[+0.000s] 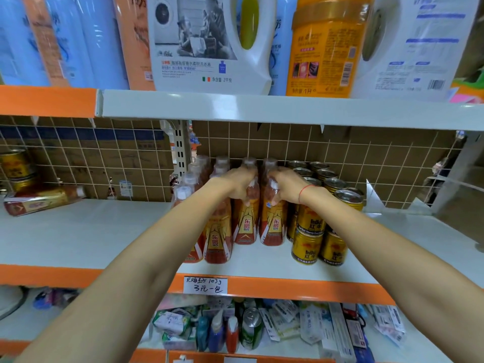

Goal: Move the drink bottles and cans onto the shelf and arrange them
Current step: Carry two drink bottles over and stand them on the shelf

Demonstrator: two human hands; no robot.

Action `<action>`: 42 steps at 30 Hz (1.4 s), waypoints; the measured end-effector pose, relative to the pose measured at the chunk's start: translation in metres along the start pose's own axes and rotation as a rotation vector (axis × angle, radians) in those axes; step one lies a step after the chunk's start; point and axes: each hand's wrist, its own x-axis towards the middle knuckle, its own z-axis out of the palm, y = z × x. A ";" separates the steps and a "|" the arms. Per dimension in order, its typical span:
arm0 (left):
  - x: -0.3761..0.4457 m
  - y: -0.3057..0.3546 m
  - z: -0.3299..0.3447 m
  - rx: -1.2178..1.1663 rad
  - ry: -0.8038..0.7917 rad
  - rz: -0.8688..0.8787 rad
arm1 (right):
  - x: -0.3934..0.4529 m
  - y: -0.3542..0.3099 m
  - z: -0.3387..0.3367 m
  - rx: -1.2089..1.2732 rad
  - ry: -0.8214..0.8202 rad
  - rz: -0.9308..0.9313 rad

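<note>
Several orange-red drink bottles with white caps stand in rows on the middle shelf (262, 260). My left hand (235, 183) grips the neck of one bottle (246, 224) in the third row. My right hand (286, 187), with a red string at the wrist, grips the neck of the bottle beside it (272, 226). Both bottles stand upright on the shelf board. Gold cans (307, 246) are stacked two high just right of the bottles, in rows running back to the wire grid.
A bottle (39, 200) lies on its side at the shelf's left, near stacked gold cans (15, 163). Detergent jugs (209, 43) fill the shelf above. The shelf below holds mixed packets and small bottles (235, 331). A handwritten price tag (205, 284) hangs on the front edge.
</note>
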 end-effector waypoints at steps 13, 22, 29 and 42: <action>0.005 -0.004 0.002 -0.035 0.017 0.036 | 0.010 0.005 0.006 0.052 0.007 0.009; 0.009 -0.003 0.001 -0.002 -0.018 0.027 | 0.010 0.008 0.008 0.074 0.005 0.002; 0.009 -0.003 0.002 -0.002 -0.059 0.018 | 0.010 0.008 0.008 0.068 -0.017 -0.005; -0.008 0.000 0.001 0.038 -0.027 -0.003 | 0.001 0.008 -0.001 0.044 -0.056 -0.017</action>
